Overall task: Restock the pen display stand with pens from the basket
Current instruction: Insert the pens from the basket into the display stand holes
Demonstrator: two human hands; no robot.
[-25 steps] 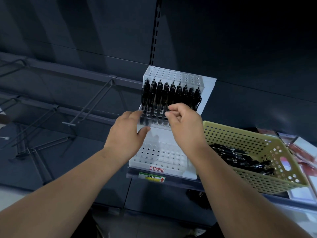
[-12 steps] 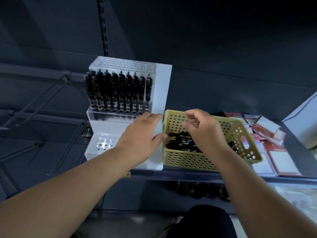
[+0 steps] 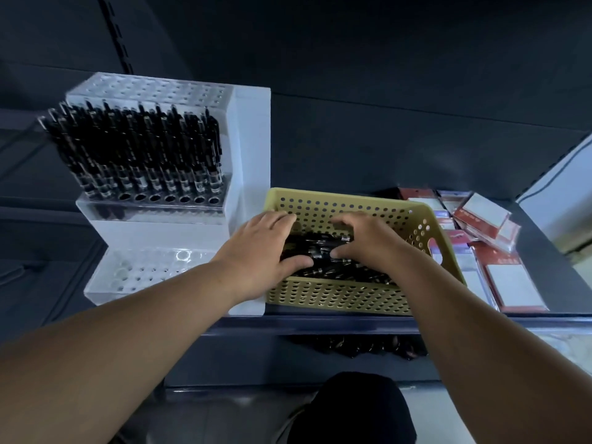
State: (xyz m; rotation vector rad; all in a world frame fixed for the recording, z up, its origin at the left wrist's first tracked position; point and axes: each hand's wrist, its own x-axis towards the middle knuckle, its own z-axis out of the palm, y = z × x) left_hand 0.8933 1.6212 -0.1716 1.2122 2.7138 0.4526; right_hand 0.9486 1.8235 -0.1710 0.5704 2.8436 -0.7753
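Acrylic stand (image 3: 250, 155), at 9 o'clock of yellow basket (image 3: 336, 296): black pens (image 3: 134, 149) standing in upper tier. Left hand (image 3: 256, 251), grip spread flat on loose pens (image 3: 320, 248) inside basket. Right hand (image 3: 368, 245), grip curled round some. Red packets (image 3: 487, 225) at 3 o'clock.

Yellow hole-dotted basket (image 3: 339, 296), black pens (image 3: 323, 248), white perforated stand (image 3: 250, 155), red-and-white packets (image 3: 509, 280), dark shelf (image 3: 320, 322)

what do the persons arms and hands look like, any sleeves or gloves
The left forearm and right forearm are bare, no sleeves in view. The left hand and right hand wear no gloves; no watch, ring or bracelet shows.
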